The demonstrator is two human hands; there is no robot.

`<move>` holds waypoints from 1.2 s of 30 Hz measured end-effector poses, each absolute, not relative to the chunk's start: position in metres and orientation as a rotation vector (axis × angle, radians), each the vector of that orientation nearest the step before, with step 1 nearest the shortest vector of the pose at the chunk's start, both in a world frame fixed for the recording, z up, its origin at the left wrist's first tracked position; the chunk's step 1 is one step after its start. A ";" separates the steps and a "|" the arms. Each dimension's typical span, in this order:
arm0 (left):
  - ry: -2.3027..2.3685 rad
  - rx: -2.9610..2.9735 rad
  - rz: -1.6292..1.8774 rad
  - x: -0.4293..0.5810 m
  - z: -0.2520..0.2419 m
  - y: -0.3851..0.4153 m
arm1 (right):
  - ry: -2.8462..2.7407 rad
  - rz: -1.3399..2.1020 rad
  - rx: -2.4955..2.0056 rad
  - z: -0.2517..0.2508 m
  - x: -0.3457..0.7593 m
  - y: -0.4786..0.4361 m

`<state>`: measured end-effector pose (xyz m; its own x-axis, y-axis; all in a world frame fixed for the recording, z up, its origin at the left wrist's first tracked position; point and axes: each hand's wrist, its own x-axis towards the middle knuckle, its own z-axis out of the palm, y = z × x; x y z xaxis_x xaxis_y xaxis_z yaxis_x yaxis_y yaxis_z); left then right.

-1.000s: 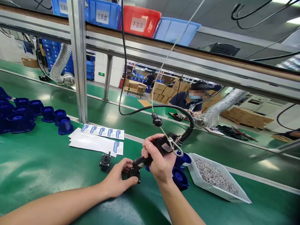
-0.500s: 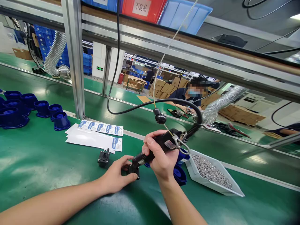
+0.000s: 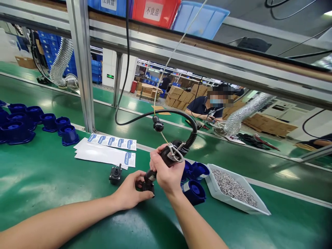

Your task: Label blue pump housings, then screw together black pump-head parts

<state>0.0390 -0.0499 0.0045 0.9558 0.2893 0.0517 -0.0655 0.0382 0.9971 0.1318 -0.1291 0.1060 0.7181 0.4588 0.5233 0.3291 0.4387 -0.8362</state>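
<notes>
In my right hand point(image 3: 168, 171) is a black electric screwdriver point(image 3: 166, 155), tilted, with a cord leaving its top and a hanging line tied to its ring. Its lower end points down at a small black pump-like part point(image 3: 149, 187) on the green bench; the exact contact at the tip is hidden. My left hand point(image 3: 131, 192) grips that part from the left, thumb in front and fingers behind. Another black part of the same kind point(image 3: 115, 174), with a short spout pointing up, stands on the bench left of my left hand.
A white tray point(image 3: 264, 209) of metal screws sits right, beside several dark blue housings point(image 3: 194, 192). More blue housings point(image 3: 69, 135) stand far left. Label sheets point(image 3: 103, 154) lie near the metal post point(image 3: 81, 69). A co-worker point(image 3: 207, 105) sits across the bench.
My right hand and the screwdriver have shifted left and become more upright over the part. The cord and the black ball on the line moved left too. My left hand keeps its grip.
</notes>
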 end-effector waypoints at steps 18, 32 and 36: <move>0.161 1.509 0.311 0.036 0.001 -0.055 | -0.792 0.115 -1.149 0.103 0.130 -0.127; 0.108 1.680 0.276 0.026 -0.005 -0.053 | -0.660 0.028 -0.926 0.147 0.156 -0.156; 0.135 1.480 0.217 0.029 -0.001 -0.048 | -0.576 -0.030 -0.884 0.162 0.173 -0.174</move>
